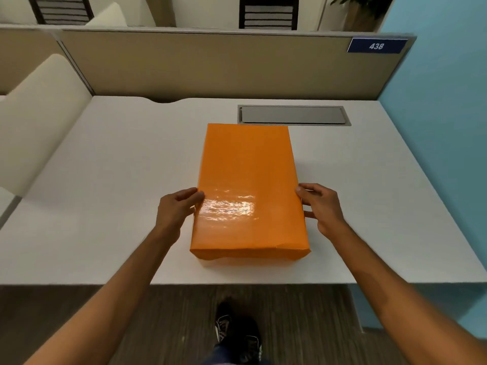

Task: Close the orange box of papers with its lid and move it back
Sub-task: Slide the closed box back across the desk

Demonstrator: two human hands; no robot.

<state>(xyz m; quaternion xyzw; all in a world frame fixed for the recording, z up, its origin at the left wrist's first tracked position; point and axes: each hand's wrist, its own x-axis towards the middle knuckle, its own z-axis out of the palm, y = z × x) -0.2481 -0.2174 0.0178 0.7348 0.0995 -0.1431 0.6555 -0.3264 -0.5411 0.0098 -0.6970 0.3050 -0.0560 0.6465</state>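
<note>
- the orange box [250, 191] is seen lying flat on the white bench [105, 180], near the front edge and roughly central, its long side running away from the viewer.
- the lid appears to be on already: one unbroken orange top is shown, no papers are visible, so closing is judged done and the move back is judged the step in hand.
- the left hand [175, 210] is set against the left long side, fingers curled loosely, thumb laid at the top edge; contact is made, but a firm clasp cannot be confirmed.
- the right hand [320, 209] is placed at the right long side, fingers half open and spread, thumb tip touching the upper edge; nothing is enclosed.
- for a clean push, even pressure from both sides would be wanted, so that the box is kept square and the lid is not skewed.
- a low slide along the bench is judged safer than a lift, since a paper load is likely heavy.
- the grey recessed panel [293, 115] just behind the far end should be watched.
- the surface is glossy and slightly wrinkled, with a bright glare patch near the front; a small crease is shown at the front right corner.
</note>
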